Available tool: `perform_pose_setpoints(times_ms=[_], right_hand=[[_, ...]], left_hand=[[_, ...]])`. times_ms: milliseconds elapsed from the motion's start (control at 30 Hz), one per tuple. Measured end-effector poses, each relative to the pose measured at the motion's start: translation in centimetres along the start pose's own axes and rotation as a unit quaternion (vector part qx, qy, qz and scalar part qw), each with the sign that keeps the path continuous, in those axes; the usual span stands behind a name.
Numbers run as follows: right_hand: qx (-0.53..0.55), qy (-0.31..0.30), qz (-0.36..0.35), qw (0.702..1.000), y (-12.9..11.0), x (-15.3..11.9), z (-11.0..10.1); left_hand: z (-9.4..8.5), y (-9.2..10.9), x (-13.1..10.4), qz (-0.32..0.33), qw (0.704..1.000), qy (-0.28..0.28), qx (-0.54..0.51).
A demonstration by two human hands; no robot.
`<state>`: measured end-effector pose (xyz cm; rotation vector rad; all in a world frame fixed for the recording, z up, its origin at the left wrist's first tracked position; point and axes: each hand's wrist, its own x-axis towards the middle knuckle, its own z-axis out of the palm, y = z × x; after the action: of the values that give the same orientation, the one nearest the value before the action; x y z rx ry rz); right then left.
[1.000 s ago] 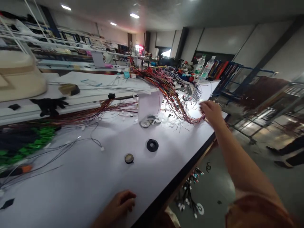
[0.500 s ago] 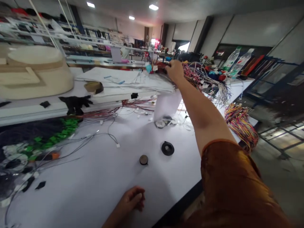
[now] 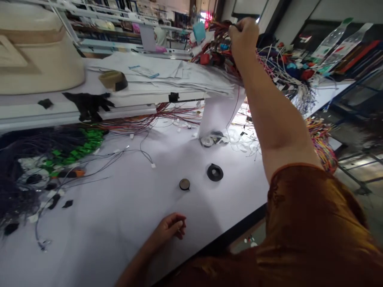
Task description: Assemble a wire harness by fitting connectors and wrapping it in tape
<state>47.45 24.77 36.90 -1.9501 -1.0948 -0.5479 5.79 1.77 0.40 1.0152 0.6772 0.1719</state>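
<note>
At the upper right, my right hand (image 3: 245,38) reaches over the shelf with its fingers closed on a bundle of dark red wires (image 3: 220,28). The bundle is raised above the pile, with red and blue connectors around it. My left hand (image 3: 170,229) lies near the front of the white table (image 3: 134,215), palm inward, its fingers loosely curled and nothing visible in them. Beyond it sit a small roll of tape (image 3: 184,184) and a larger black tape roll (image 3: 215,172), both apart from the hand.
White papers (image 3: 167,75) and a brown tape roll (image 3: 113,80) lie on the shelf, with a black glove (image 3: 89,105) at its edge. Green connectors (image 3: 86,143) on dark wires lie left. Two plastic bottles (image 3: 332,42) stand at the right. A person sits far back.
My right hand has risen, lifting the wire bundle off the pile. The view has tilted down and shifted left. My left hand has stayed by the table's front, still loosely curled.
</note>
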Motion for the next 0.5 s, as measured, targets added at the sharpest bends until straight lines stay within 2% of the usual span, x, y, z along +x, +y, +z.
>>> perform_pose_setpoints(times_ms=[67,133,267,333,433,500], right_hand=[[0.024,0.006,0.012,1.000,-0.3,0.1,0.0],[0.033,-0.026,0.017,0.999,-0.6,0.1,0.1],[0.026,-0.169,0.033,0.985,-1.8,0.5,0.8],[0.019,-0.222,0.045,0.974,-2.6,0.8,1.8],[0.061,-0.239,-0.011,0.969,-3.7,0.9,4.2],[0.121,-0.198,-0.089,0.969,-4.1,0.7,5.6]], left_hand=[[-0.1,-0.4,0.2,0.005,1.000,-0.003,-0.002],[0.0,-0.8,0.4,0.008,1.000,-0.009,-0.002],[0.3,-0.9,0.5,0.016,1.000,0.001,0.014],[0.5,-1.0,0.5,0.022,0.999,0.002,0.023],[0.4,-1.6,0.6,0.028,1.000,0.000,0.013],[0.2,-2.2,0.8,0.032,0.999,0.009,0.001]])
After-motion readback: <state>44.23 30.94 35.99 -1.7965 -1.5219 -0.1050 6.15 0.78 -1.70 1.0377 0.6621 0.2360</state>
